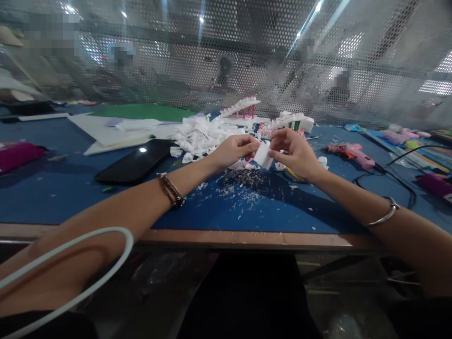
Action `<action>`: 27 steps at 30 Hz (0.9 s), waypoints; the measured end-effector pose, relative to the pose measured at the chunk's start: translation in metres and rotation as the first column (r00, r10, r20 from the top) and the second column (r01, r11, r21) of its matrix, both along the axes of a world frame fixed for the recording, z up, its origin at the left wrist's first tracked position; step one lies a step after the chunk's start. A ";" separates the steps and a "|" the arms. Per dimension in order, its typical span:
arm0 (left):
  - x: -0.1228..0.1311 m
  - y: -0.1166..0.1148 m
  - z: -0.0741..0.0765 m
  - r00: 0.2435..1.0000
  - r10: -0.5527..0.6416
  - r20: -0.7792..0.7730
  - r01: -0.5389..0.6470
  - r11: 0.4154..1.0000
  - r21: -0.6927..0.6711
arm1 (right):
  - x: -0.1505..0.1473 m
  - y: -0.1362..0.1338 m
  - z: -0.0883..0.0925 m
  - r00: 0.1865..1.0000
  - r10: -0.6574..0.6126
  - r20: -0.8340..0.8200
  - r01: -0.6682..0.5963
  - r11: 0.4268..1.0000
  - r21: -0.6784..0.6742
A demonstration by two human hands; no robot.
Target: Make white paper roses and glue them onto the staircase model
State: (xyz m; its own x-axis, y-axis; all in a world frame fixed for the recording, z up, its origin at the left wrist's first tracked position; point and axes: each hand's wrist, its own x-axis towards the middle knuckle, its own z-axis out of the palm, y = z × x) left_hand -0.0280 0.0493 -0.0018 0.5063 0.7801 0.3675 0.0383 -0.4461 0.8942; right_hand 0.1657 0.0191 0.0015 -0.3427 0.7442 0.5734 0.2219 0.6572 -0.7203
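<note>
Above the blue table, a small white piece of paper [262, 156] is pinched at its left edge by my left hand [238, 149]. My right hand [294, 153] curls at the paper's right edge, thumb and fingers on or very near it; whether they grip it is hard to make out. Behind my left hand lies a heap of white paper scraps [197, 134]. Under both hands, dark and white shreds [243, 181] are scattered. Part of a yellow-handled tool [294, 175] shows below my right hand, mostly hidden.
A black phone [136, 162] lies left of the heap. At the right, a pink glue gun [353, 154] rests with its black cord. Behind stand white models on red posts [243, 110] and green posts [289, 123]. A white cable [120, 230] loops over my left forearm.
</note>
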 end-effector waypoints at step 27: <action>0.021 -0.078 0.015 0.942 0.323 0.091 -0.262 0.877 -0.402 | -0.010 -0.042 0.011 0.808 -0.289 0.514 0.106 0.929 0.356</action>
